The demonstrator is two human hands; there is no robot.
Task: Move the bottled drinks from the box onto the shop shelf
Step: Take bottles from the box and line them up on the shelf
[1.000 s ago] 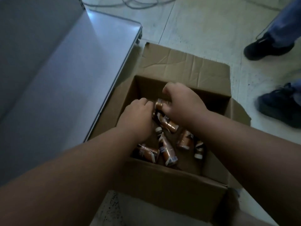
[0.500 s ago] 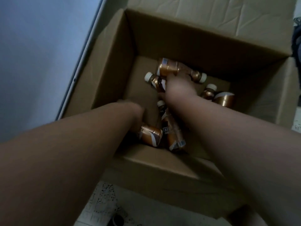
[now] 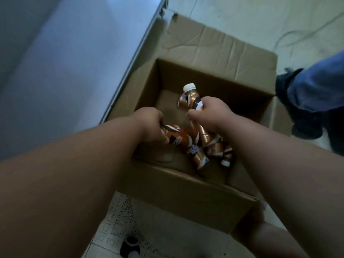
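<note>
While the left hand (image 3: 151,125) grips one bottle (image 3: 176,136), the right hand (image 3: 214,116) clutches two bottles (image 3: 191,101) above the box (image 3: 186,192).

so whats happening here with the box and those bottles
A person is unloading brown bottled drinks from a cardboard box on the floor. The right hand holds two bottles, one with a white cap pointing up. The left hand holds another bottle. A few more bottles lie in the box. The shelf stands to the left, with no bottles on the part in view.
</note>
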